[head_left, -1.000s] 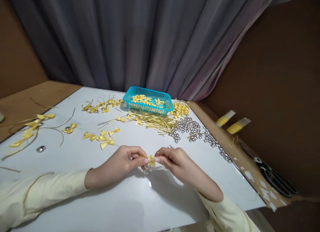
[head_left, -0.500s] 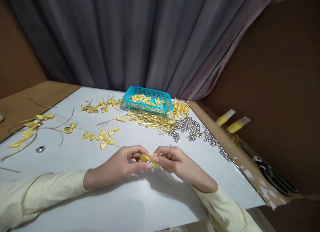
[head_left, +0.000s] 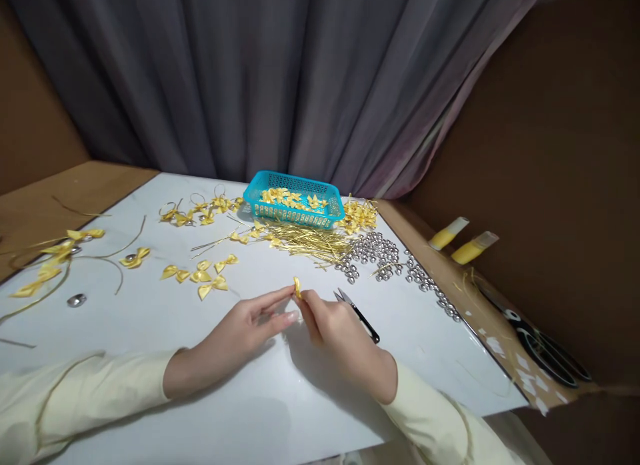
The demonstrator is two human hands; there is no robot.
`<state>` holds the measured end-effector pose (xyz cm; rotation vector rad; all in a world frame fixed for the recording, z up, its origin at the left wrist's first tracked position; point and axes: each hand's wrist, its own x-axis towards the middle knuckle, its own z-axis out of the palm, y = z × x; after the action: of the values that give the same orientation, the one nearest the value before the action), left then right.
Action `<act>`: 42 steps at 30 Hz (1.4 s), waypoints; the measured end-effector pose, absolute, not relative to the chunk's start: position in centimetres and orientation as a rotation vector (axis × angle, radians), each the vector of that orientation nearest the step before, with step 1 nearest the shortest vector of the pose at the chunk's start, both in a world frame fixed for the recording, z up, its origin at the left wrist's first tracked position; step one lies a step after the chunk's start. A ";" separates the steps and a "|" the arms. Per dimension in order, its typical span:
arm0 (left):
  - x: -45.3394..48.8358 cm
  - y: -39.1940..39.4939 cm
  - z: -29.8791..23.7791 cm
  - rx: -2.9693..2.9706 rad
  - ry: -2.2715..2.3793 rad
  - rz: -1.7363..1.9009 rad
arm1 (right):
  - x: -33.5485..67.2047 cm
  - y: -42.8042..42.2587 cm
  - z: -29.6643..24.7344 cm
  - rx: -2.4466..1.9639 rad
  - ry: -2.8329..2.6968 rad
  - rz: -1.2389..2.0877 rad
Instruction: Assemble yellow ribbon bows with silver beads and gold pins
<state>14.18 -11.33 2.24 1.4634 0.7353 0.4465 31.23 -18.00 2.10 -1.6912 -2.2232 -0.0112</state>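
Observation:
Both hands meet over the white table top [head_left: 280, 398] around a small yellow ribbon bow [head_left: 297, 287]. My left hand [head_left: 245, 328] pinches the bow from the left with thumb and stretched fingers. From the right, my right hand [head_left: 334, 331] grips the same bow with curled fingers. Small black thread snips [head_left: 357, 313] lie on the table right behind my right hand.
A turquoise basket [head_left: 295, 199] of yellow bows stands at the back, with gold wire ties [head_left: 305, 241] and silver bells [head_left: 385, 255] beside it. Loose bows [head_left: 200, 276] lie left of my hands. Two glue tubes [head_left: 463, 241] and black scissors [head_left: 543, 351] rest on the right.
The bow has been lifted and turned on edge between the fingertips. My right hand shifted left and back, which uncovers the black snips on the table.

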 end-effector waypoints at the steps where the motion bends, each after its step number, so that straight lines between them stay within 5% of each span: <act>1: 14.2 -11.4 2.2 1.409 0.705 0.436 | 31.1 -18.1 2.1 -1.663 -2.286 -0.016; 13: 14.4 -10.6 1.6 1.309 0.673 0.430 | 31.4 -18.1 3.7 -1.424 -2.134 0.717; 19: 14.7 -10.5 2.2 1.418 0.812 0.467 | 32.6 -18.0 4.8 -1.669 -1.810 0.696; 27: 14.4 -10.7 1.7 1.629 0.792 0.454 | 32.0 -17.4 3.9 -1.660 -1.644 1.112; 37: 14.8 -10.1 1.4 1.503 0.802 0.488 | 34.1 -18.2 7.0 -1.539 -1.309 1.101; 42: 14.8 -9.9 1.3 1.485 0.841 0.495 | 37.2 -22.8 10.2 -1.546 -0.996 0.611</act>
<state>14.78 -9.90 1.26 1.4851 0.8411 0.4947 37.20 -22.78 10.17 -1.5459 -0.9962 0.6107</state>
